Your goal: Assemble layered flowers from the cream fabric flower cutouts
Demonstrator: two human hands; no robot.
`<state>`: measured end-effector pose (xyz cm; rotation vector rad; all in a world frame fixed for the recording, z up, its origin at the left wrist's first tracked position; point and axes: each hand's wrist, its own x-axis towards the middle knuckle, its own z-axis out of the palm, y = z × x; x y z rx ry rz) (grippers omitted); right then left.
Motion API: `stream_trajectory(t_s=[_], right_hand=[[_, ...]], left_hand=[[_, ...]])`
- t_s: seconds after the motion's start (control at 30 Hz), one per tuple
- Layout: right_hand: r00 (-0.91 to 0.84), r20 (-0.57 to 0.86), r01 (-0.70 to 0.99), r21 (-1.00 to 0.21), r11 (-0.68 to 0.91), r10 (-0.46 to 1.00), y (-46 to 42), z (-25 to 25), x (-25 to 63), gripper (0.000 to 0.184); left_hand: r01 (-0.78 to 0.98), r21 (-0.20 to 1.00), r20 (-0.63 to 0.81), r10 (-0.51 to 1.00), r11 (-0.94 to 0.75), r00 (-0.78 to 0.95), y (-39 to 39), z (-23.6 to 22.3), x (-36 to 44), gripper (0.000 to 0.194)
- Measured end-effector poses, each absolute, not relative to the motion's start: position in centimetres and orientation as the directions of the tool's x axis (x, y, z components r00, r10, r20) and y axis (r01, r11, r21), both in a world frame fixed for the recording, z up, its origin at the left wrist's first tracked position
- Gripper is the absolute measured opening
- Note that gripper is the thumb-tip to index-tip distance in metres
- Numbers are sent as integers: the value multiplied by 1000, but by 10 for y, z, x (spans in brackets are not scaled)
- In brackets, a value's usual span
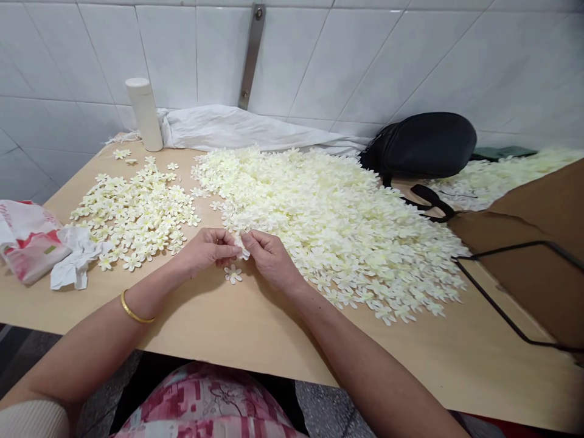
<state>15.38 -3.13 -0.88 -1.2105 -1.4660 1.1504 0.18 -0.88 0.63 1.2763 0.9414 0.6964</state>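
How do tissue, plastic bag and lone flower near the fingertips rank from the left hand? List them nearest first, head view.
1. Lone flower: beside the left hand, near its fingertips.
2. Tissue: to the left.
3. Plastic bag: farthest left.

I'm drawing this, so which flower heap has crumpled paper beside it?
The left heap; crumpled paper lies at its edge. The middle heap and right heap, past the black bag, show none.

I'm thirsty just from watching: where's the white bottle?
In the head view, the bottle stands near the far left corner of the table, beside the cloth and behind the smaller flower pile.
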Motion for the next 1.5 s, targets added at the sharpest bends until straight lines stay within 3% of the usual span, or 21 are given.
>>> stream_trajectory(t_s=[0.17,0.43,0.57,0.8,0.93,1.17,1.37,1.5], right_hand=[[-207,33,0,-999,34,978,-27,-13,155,36],[-155,92,98,-989,108,984,-32,-9,154,40],[-192,55,76,-995,71,980,-32,-7,152,46],[-74,83,198,-976,96,994,-25,-4,162,51],[53,139,212,-969,125,989,-19,-2,176,42],[425,172,25,-984,178,889,-5,4,212,25],[369,224,86,-974,207,902,-23,11,247,19],[321,235,221,-961,169,917,-48,7,264,17]], left_hand=[[62,988,-156,910,144,384,-8,3,0,17],[-84,944,-251,861,319,443,-11,5,4,22],[-142,924,-263,860,355,437,-11,5,5,27],[-63,952,-262,906,298,334,-6,-2,1,26],[-21,957,-263,902,288,343,-4,-4,0,26],[72,967,-255,918,245,302,-5,5,-1,29],[171,968,-226,937,184,268,-5,7,1,27],[250,960,-211,907,123,365,-9,15,18,24]])
